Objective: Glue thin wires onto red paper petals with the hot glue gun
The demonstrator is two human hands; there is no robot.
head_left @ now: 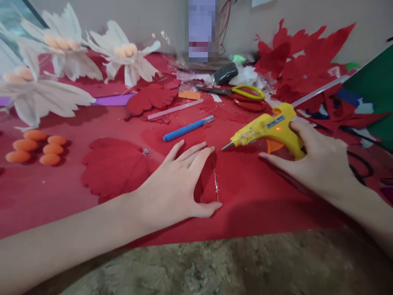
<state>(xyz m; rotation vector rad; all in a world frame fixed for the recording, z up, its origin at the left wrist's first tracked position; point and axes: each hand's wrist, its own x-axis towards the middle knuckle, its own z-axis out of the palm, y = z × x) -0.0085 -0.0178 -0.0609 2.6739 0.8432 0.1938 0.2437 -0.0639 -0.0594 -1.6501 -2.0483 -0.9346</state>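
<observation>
My left hand (181, 180) lies flat on the red felt sheet (251, 200), fingers stretched and spread, thumb out toward a thin line of glue or wire (215, 178) on the felt. My right hand (316, 162) rests on the handle of a yellow hot glue gun (267, 129), fingers partly round it; the gun's nozzle points left toward the left fingertips. A red felt petal shape (113, 168) lies just left of my left hand.
A blue pen (187, 129), a clear glue stick (175, 109) and yellow-handled scissors (245, 92) lie beyond the hands. White paper flowers (123, 55) stand at back left, orange foam ovals (37, 146) at left, red felt leaves (301, 61) at back right. Bare stone floor (215, 266) shows in front.
</observation>
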